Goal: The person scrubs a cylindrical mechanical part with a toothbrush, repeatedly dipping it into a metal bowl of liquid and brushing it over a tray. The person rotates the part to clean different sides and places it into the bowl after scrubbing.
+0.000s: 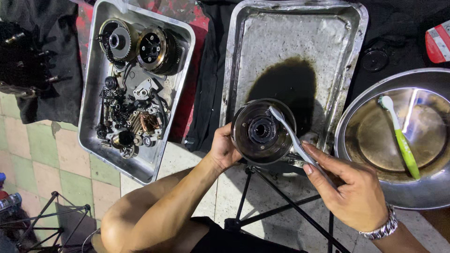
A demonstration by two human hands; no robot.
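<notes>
My left hand (pixel 223 149) grips the near left side of a round dark metal drum part (pixel 262 131), holding it over the near end of a large metal tray (pixel 243 56). My right hand (pixel 350 187) holds a grey toothbrush (pixel 291 136) by its handle. The brush head rests on the drum's upper rim. A dark pool of oily liquid (pixel 286 84) lies in the tray behind the drum.
A second metal tray (pixel 89 93) at the left holds gears, springs and several small engine parts. A round steel bowl (pixel 356 117) at the right contains dirty liquid and a green toothbrush (pixel 403 140). A black tripod stand (pixel 281 201) is below my hands. Tiled floor lies at the left.
</notes>
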